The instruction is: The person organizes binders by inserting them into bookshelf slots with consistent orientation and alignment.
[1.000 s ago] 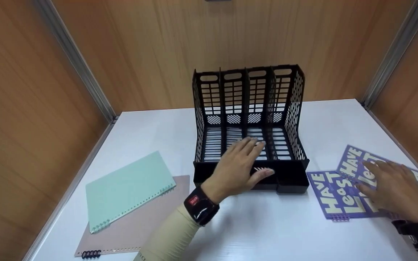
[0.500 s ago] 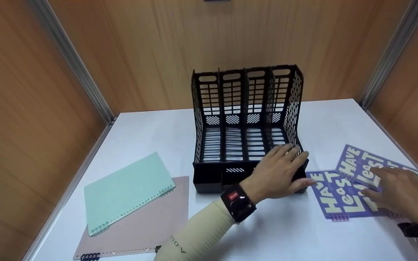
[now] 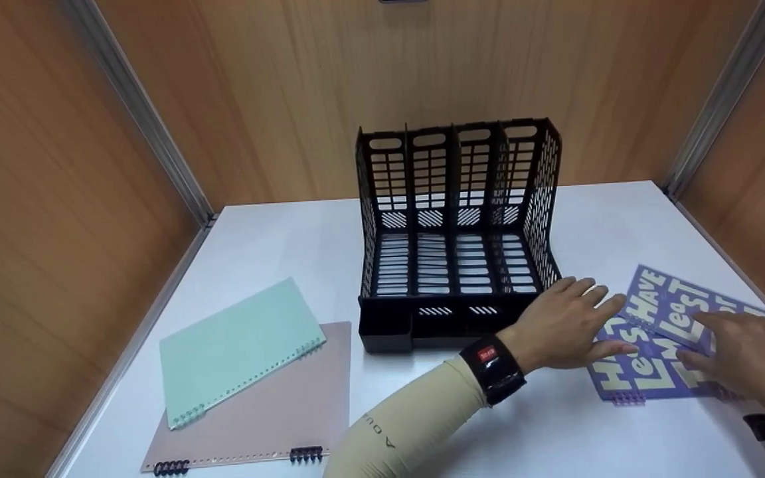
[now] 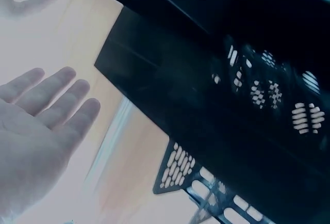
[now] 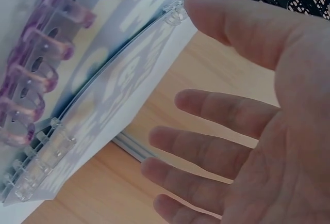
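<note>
Two purple notebooks with large cream lettering lie overlapped on the right; the upper notebook [image 3: 671, 309] is tilted across the lower notebook [image 3: 621, 372]. My left hand [image 3: 568, 325], fingers spread, hovers by the front right corner of the black file organizer [image 3: 386, 322] and over the left edge of the lower notebook. It holds nothing. My right hand [image 3: 751, 358] hangs above the right part of the notebooks, fingers extended and thumb apart, also holding nothing. Purple binding rings [image 5: 31, 79] and clear rings [image 5: 46, 162] show in the right wrist view.
A mint green notebook [image 3: 240, 348] lies partly on a larger pink notebook [image 3: 289, 411] at the left of the white table [image 3: 276, 239]. Wood-grain panels [image 3: 276, 99] enclose the back and sides. The organizer has several upright slots and front trays.
My left hand has swept right, from in front of the organizer's middle to its right corner beside the purple notebooks. My right hand has shifted slightly right and down.
</note>
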Available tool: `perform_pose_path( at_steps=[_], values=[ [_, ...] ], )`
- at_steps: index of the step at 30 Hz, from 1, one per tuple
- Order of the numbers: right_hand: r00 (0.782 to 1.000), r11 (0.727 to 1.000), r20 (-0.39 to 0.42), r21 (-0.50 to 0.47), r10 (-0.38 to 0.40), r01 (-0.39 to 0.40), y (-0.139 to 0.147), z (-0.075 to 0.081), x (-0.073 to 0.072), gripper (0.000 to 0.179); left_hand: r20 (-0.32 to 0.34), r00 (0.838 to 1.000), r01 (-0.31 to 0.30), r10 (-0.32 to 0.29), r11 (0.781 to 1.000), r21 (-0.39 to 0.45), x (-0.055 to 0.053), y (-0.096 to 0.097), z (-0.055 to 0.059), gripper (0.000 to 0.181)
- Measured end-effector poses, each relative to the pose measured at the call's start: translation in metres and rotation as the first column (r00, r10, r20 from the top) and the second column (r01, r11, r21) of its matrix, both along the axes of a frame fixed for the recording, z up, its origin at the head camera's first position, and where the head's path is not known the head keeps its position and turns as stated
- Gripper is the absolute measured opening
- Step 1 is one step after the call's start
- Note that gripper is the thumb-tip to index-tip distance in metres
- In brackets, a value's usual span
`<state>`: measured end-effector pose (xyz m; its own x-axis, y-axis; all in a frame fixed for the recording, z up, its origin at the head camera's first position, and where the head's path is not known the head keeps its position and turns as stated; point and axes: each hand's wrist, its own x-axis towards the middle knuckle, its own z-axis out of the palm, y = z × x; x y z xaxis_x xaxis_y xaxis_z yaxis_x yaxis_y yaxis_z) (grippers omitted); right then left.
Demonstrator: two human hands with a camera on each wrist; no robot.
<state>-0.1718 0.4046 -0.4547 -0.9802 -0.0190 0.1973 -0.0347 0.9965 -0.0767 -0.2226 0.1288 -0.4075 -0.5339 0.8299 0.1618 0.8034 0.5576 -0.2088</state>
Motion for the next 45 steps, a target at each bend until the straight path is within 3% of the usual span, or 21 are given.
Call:
perform_pose_path(
  at_steps=[9,14,23,34,41,45],
  values=[
    [0.998,0.998,-0.047,0.029,0.048,-0.047,0.005,-0.004,-0.001,0.072,0.013,1.000,0.010,-0.009,0.990,-0.140,0.001,0.043,-0.010,0.070],
    [0.999,0.999,-0.011,0.027,0.043,-0.043,0.006,-0.004,-0.003,0.071,0.028,1.000,-0.001,0.006,0.985,-0.175,0.000,0.063,-0.022,0.065],
    [0.999,0.998,-0.004,0.036,0.051,-0.051,0.010,-0.010,-0.004,0.073,-0.037,0.999,0.011,-0.019,0.978,-0.211,-0.003,0.090,-0.041,0.054],
    [0.996,0.998,0.085,0.058,-0.005,0.000,0.007,-0.011,-0.006,0.078,-0.027,0.998,-0.063,0.057,0.954,-0.295,-0.005,0.115,-0.053,0.055],
    [0.993,0.988,0.029,0.097,0.118,-0.121,0.014,-0.013,-0.003,0.054,-0.022,0.997,-0.080,0.077,0.938,-0.338,-0.005,0.128,-0.062,0.058],
    [0.988,0.979,0.061,0.140,0.144,-0.151,0.015,-0.014,-0.001,0.037,-0.002,0.997,-0.075,0.080,0.934,-0.350,-0.004,0.131,-0.066,0.053]
  ],
)
